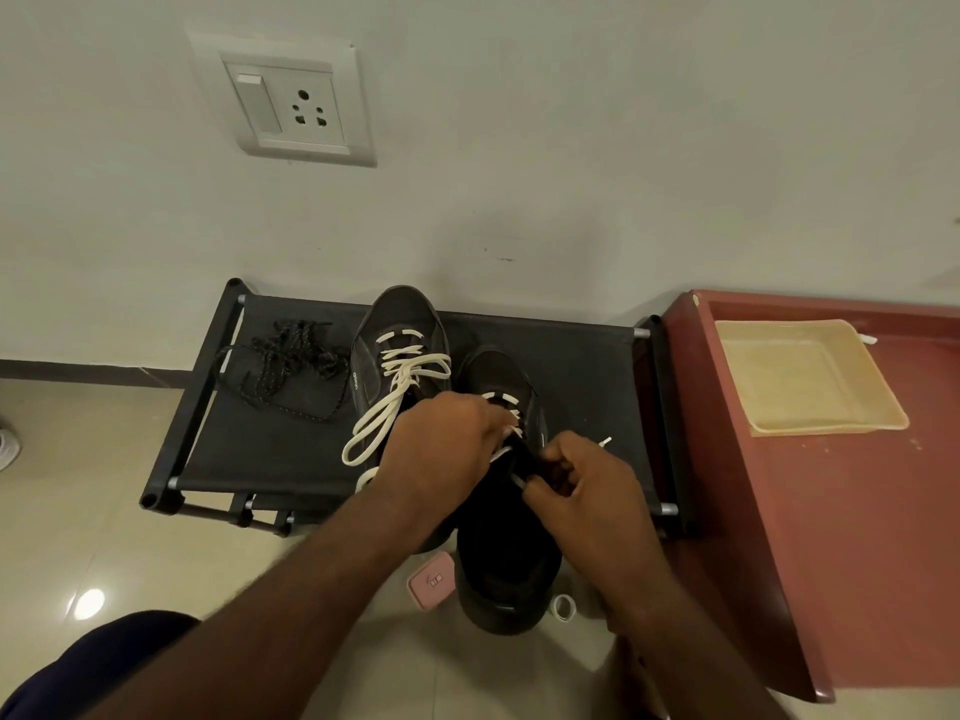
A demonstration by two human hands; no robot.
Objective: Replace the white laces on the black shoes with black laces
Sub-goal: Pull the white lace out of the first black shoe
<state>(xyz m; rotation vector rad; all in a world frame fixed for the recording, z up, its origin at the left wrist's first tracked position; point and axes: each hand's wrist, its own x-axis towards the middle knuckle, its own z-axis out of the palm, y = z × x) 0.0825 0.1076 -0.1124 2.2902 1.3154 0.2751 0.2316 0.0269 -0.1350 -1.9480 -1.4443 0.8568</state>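
Two black shoes sit on a black rack (571,356) against the wall, toes at 12 o'clock. The far shoe (400,314), at 11 o'clock from the hands, is fully laced. Its far lace (395,387) is slack and trails in loops toward 7 o'clock. The near shoe (506,563) lies right under the hands with its long axis running 12 to 6, and its heel overhangs the rack's front edge.

Both hands work at the near shoe's throat. The left hand (447,439) reaches in from 7 o'clock with its fingers curled down. Its grip looks clenched on the near lace (501,398), whose strands show just under the fingertips. The right hand (587,480) reaches in from 5 o'clock, also curled, pinching a white strand by the tongue. A lace tip pokes out beyond it at 1 o'clock. The hands hide the lower eyelets.

This looks like unthreading the near lace, so the task is at an early stage. The rows still threaded lie at 12 o'clock from both grips, along the shoe's axis, and the left hand is nearer them. Each row would likely be drawn out sideways, row by row toward the toe.

The black laces (296,361) lie heaped on the rack at 10 o'clock, well apart and untouched, on the left hand's side.

A pink case (431,582) lies on the floor beside the heel. A tray (805,376) rests on the red worktop (857,511) at 3 o'clock.
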